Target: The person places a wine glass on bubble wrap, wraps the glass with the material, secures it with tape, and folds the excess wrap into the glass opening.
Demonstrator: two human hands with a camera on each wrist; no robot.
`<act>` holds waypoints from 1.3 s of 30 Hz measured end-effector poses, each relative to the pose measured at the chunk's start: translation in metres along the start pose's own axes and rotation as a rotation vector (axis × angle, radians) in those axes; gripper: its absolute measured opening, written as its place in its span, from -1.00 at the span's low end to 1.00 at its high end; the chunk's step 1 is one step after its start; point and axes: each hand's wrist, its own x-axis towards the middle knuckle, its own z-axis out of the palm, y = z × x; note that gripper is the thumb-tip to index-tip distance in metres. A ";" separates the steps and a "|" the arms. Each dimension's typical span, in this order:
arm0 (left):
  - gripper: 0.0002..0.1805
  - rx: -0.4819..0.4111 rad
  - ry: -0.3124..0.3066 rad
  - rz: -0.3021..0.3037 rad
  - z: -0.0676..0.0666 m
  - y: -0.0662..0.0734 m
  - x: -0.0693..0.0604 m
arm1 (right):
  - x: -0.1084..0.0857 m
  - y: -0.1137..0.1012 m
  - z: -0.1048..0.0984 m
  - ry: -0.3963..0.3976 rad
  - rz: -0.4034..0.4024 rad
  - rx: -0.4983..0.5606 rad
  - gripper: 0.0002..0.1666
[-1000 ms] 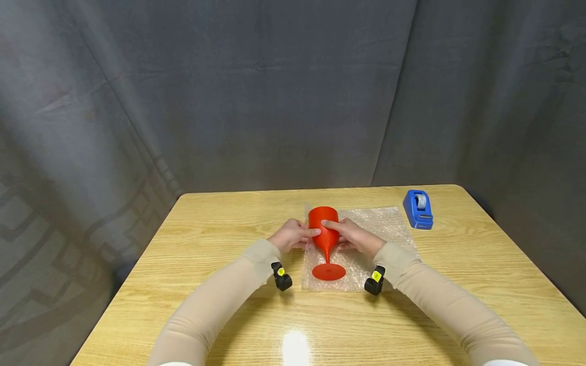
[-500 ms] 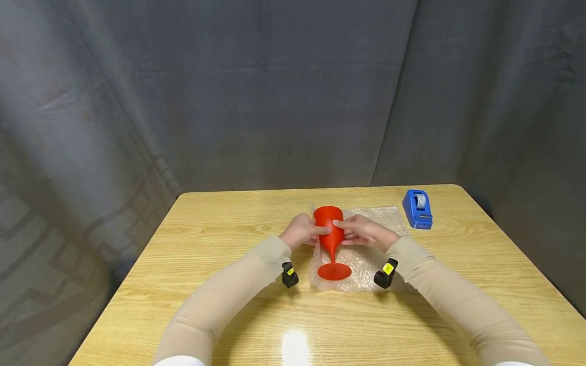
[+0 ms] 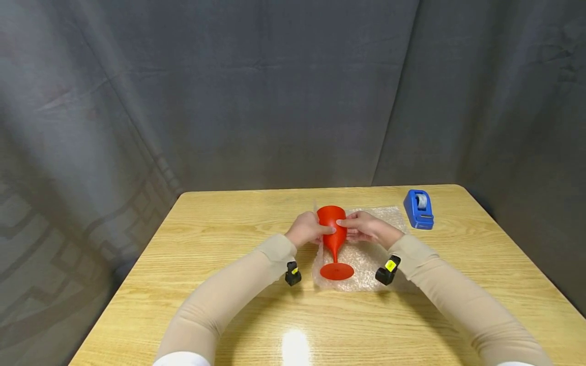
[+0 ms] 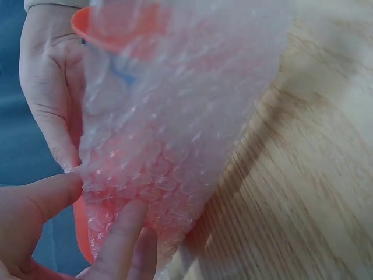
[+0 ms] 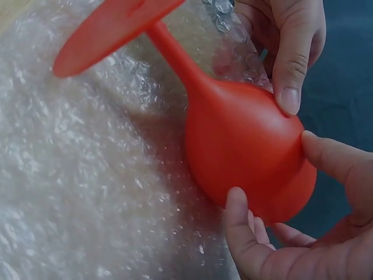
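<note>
A red goblet [image 3: 334, 242] lies on a sheet of bubble wrap [image 3: 366, 260], its round foot toward the near table edge. My left hand [image 3: 305, 229] holds the wrap's left part up against the bowl. Its fingers press the wrap's outside in the left wrist view, where the bubble wrap [image 4: 175, 128] covers most of the red. In the right wrist view the left thumb rests on the bare bowl. My right hand [image 5: 332, 233] grips the goblet [image 5: 245, 140] by the bowl, near its rim, from the other side, thumb and fingers touching it.
A blue tape dispenser [image 3: 418, 209] with a roll of clear tape stands at the back right of the wooden table [image 3: 238, 213]. Grey curtain [image 3: 274, 101] hangs behind the table. Black wrist cameras [image 3: 386, 270] hang close above the surface.
Both hands and the goblet have shifted slightly to the right. The left edge of the bubble wrap has come up and moved right with the left hand.
</note>
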 end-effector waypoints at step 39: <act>-0.88 -0.391 -0.067 -0.087 -0.007 -0.026 0.017 | -0.002 -0.017 0.015 0.118 0.050 -0.236 -0.66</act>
